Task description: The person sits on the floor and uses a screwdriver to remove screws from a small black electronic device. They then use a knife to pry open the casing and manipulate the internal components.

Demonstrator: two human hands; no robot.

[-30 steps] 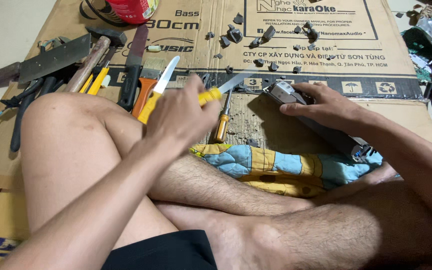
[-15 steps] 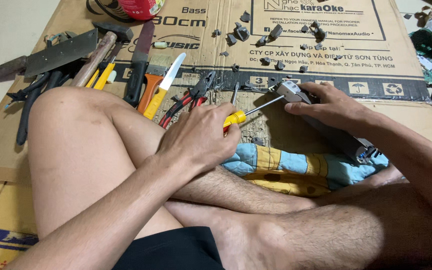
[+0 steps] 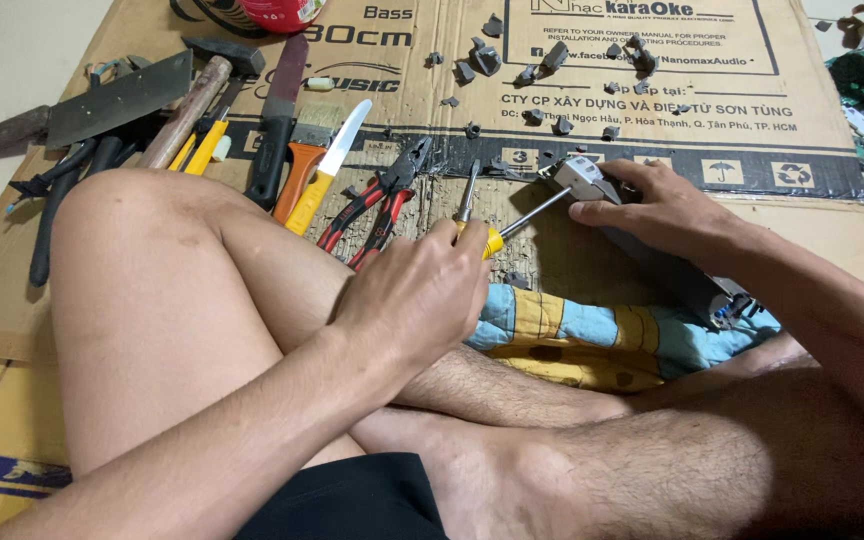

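Note:
My left hand (image 3: 420, 292) grips a yellow-handled screwdriver (image 3: 525, 216), whose metal shaft points up and right to a small grey plastic device (image 3: 582, 177). My right hand (image 3: 664, 209) presses down on that device, which is the end of a long dark grey part (image 3: 677, 272) lying on the cardboard. The screwdriver's tip touches the device's left side. A second screwdriver (image 3: 468, 190) lies just beside my left fingers.
A flattened cardboard box (image 3: 832, 215) covers the floor. Red pliers (image 3: 377, 205), a white-bladed knife (image 3: 330, 165), a brush (image 3: 304, 160), a hammer (image 3: 197, 100) and a cleaver (image 3: 102, 108) lie at the left. Grey plastic fragments (image 3: 552, 75) are scattered at the back. A blue-yellow cloth (image 3: 602, 335) lies by my legs.
My left hand has moved down and right with the screwdriver, bringing its tip onto the grey device. My right hand has stayed on the device.

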